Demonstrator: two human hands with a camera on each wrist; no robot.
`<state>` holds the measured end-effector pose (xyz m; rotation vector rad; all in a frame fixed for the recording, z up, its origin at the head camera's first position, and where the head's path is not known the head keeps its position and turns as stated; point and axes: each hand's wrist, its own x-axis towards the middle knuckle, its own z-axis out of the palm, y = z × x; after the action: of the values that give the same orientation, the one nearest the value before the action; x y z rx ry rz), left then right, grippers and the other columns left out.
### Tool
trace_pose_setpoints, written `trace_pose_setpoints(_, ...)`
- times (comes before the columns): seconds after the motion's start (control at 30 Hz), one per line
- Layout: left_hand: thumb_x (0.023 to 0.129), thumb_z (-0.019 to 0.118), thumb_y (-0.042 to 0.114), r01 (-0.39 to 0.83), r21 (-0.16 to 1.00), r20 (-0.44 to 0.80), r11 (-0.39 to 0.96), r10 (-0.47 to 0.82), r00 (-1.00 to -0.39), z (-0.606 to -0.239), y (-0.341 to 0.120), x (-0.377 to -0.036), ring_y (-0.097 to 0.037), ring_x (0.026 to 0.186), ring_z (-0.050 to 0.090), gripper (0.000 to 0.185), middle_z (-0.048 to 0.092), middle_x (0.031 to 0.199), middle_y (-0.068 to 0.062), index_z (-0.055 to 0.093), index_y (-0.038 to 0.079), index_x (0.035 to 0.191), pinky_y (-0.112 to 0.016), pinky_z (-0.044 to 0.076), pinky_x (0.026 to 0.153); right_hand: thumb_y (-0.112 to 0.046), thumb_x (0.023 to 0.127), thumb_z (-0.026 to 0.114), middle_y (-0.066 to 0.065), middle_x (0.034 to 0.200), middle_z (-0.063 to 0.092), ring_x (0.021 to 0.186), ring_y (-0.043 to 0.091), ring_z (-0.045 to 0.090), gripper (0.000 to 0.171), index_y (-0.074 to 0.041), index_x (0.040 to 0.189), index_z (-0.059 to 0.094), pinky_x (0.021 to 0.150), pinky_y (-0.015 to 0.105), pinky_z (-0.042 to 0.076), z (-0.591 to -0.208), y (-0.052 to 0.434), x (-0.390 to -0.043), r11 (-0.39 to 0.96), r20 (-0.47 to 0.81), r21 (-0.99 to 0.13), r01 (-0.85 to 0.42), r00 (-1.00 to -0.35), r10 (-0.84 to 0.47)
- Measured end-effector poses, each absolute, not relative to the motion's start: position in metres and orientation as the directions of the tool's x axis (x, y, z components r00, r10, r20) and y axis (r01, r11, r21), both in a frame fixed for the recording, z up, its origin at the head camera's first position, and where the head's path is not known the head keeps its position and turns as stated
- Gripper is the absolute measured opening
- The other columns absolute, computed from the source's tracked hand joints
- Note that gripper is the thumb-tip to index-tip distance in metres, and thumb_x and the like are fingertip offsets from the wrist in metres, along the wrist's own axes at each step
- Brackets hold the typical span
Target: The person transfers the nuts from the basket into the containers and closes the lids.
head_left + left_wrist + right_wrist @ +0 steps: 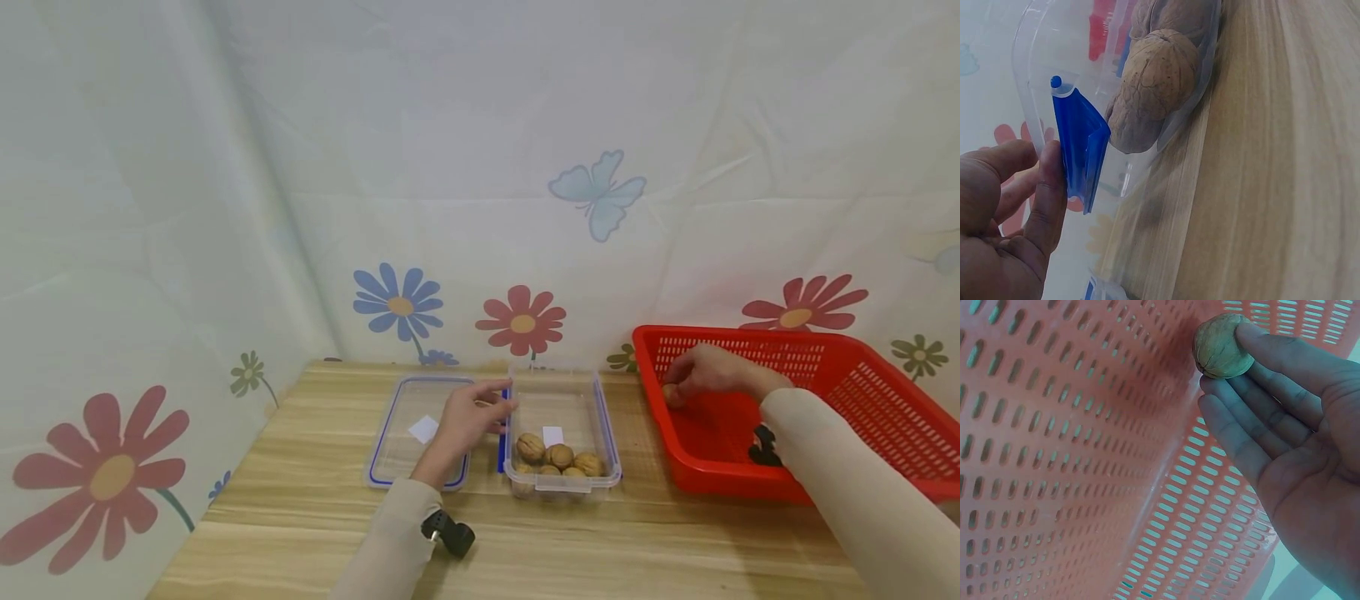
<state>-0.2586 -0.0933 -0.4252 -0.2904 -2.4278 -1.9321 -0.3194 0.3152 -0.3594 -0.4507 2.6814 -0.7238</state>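
Inside the red basket, my right hand (708, 369) pinches one walnut (1222, 347) between thumb and fingers, close to the basket's left wall. My left hand (467, 417) holds the left rim of a clear plastic container (555, 392) with its fingertips, beside a blue side latch (1079, 140). Several walnuts (558, 456) lie at the container's near end, along with a small white slip (552, 435). The left wrist view shows the walnuts (1160, 75) through the clear wall.
A clear lid (390, 458) with a blue seal lies flat left of the container. The red perforated basket (750, 477) stands to the right, its walls high around my right hand. A flower-printed curtain (465, 208) hangs behind the wooden table (285, 500).
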Motion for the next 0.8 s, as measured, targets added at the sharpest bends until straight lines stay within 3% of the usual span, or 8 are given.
trace_pose_setpoints(0.17,0.098,0.077,0.007,0.164,0.961,0.134,0.222,0.142,-0.981,-0.425,-0.093,-0.259,-0.019,0.076,0.073,0.042,0.071,0.102,-0.015,0.068,-0.003,0.138,-0.033,0.068,0.069,-0.028,0.092,0.086,0.008,0.113,0.075,0.101,0.028,0.065,0.041,-0.006,0.125,0.077,0.098,0.061,0.059,-0.353,0.318,-0.316,0.810,-0.175,-0.541,-0.226,-0.912,-0.372)
trace_pose_setpoints(0.4,0.099,0.077,0.008,0.156,0.962,0.127,0.224,0.140,-0.982,-0.425,-0.094,-0.260,-0.019,0.076,0.073,0.042,0.071,0.104,-0.014,0.068,-0.001,0.139,-0.032,0.068,0.069,-0.030,0.094,0.084,0.008,0.114,0.075,0.101,0.028,0.064,0.045,-0.003,0.129,0.075,0.095,0.053,0.063,-0.338,0.317,-0.308,0.784,-0.099,-0.566,-0.257,-0.922,-0.373)
trace_pose_setpoints(0.63,0.099,0.077,0.008,0.162,0.962,0.133,0.221,0.143,-0.981,-0.426,-0.094,-0.260,-0.020,0.078,0.073,0.042,0.070,0.104,-0.016,0.068,-0.003,0.138,-0.034,0.068,0.070,-0.033,0.096,0.082,0.012,0.119,0.073,0.103,0.030,0.064,0.051,0.000,0.134,0.071,0.095,0.054,0.063,-0.320,0.312,-0.297,0.784,-0.041,-0.552,-0.285,-0.930,-0.366)
trace_pose_setpoints(0.8,0.099,0.077,0.009,0.153,0.963,0.125,0.224,0.137,-0.983,-0.426,-0.094,-0.260,-0.020,0.078,0.073,0.042,0.070,0.104,-0.015,0.068,-0.002,0.139,-0.034,0.068,0.071,-0.028,0.098,0.081,0.013,0.120,0.074,0.104,0.034,0.066,0.046,-0.001,0.134,0.071,0.096,0.054,0.063,-0.308,0.307,-0.289,0.771,-0.025,-0.570,-0.283,-0.932,-0.361)
